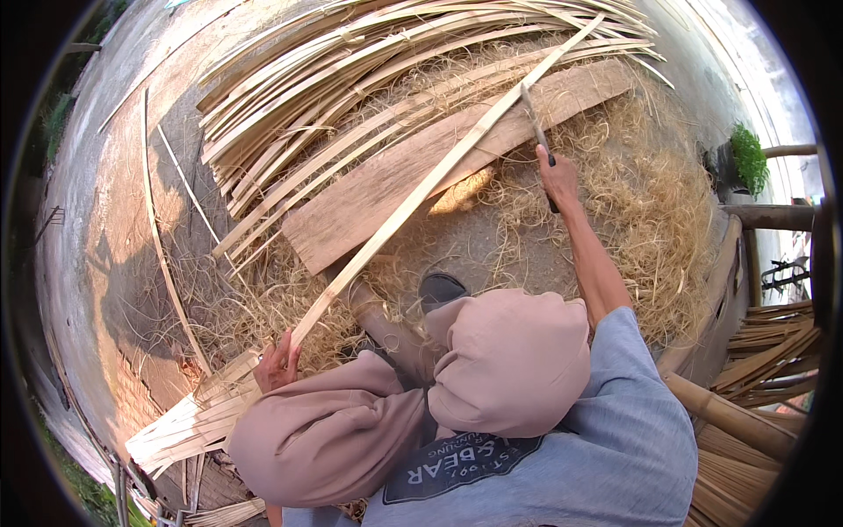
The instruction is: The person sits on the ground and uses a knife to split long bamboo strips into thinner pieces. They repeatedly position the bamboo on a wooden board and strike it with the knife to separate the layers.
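Observation:
A long pale bamboo strip (421, 191) runs slantwise from beside my left knee up to the far right, crossing over a wide wooden board (351, 209). My left hand (277, 362) is closed around its near end. In my right hand (558, 180) is a knife (537, 121), gripped by its dark handle. The tip part of its blade lies against the strip's right edge, above the board. A fan of pale split strips (206, 413) lies just left of my left hand.
A large pile of split bamboo strips (299, 105) lies beyond the board. Curly shavings (632, 193) cover the ground right of it. A bamboo pole (729, 415) and more strips (764, 351) are at the right. A green plant (748, 158) stands farther off.

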Demonstrator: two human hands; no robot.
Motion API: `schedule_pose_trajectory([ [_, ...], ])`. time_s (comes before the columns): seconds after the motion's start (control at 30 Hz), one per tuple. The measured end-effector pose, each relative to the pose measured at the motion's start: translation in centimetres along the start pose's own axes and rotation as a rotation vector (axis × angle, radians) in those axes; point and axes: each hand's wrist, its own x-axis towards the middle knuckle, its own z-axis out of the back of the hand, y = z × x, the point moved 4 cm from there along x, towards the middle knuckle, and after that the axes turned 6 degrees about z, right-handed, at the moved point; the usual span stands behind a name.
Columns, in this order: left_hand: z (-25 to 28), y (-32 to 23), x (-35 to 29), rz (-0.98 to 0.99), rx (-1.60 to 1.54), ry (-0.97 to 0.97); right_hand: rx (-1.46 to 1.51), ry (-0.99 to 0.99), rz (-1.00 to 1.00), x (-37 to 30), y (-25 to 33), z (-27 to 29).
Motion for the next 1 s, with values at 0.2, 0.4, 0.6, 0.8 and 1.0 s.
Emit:
schedule_pose_trajectory([
  [0.2, -4.4, -3.0, 6.6, 0.369, -0.511, 0.561, 0.091, 0.14, 0.149, -6.0, 9.0, -5.1],
  [0.4, -4.7, -7.8, 8.2, 0.126, -0.368, 0.443, 0.037, 0.451, 0.568, -17.9, 15.8, -9.4],
  [0.6, -3.2, -12.0, 6.6, 0.027, -0.216, 0.208, -0.058, 0.146, 0.231, -4.2, 8.5, -1.3],
  [0.8, -3.0, -10.1, 5.8, 0.068, -0.107, 0.138, -0.01, 0.44, 0.592, -13.0, 15.4, -7.0],
  [1.0, -2.7, -10.5, 5.2, 0.045, -0.065, 0.159, 0.094, -0.163, -0.241, 3.5, -2.4, 5.2],
])
